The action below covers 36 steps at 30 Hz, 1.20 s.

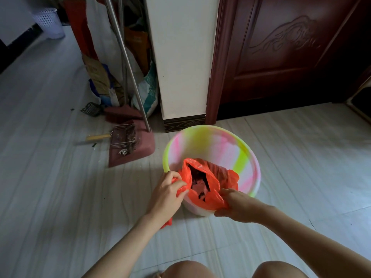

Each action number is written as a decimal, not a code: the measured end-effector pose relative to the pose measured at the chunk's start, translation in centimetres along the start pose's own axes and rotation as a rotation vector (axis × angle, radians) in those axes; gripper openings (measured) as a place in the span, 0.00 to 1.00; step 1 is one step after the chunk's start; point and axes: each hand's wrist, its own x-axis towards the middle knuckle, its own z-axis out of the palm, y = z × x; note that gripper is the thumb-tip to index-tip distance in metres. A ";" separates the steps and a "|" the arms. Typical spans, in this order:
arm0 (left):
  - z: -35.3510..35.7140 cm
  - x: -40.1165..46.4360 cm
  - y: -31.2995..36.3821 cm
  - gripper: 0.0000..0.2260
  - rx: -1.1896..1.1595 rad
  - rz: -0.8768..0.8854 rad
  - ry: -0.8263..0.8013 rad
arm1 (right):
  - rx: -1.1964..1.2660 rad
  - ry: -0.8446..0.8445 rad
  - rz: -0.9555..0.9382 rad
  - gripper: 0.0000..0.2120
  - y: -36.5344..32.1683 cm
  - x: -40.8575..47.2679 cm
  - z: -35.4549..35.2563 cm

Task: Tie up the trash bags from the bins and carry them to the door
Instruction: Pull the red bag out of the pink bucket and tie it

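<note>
A round bin, streaked pink, yellow and white, stands on the tiled floor in front of me. An orange-red trash bag sits inside it, its mouth open on dark rubbish. My left hand grips the bag's left edge at the bin's near-left rim. My right hand pinches the bag's near-right edge over the rim. A dark red wooden door stands closed behind the bin, to the right.
A maroon dustpan with a metal comb lies left of the bin, with steel poles, cardboard and bags leaning in the corner behind it. A white wall pillar stands next to the door. A white mesh basket stands far left.
</note>
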 end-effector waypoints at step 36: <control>-2.2 5.8 -1.5 0.17 0.149 -0.671 -0.260 | 1.183 1.128 0.178 0.10 -5.2 -0.2 -16.2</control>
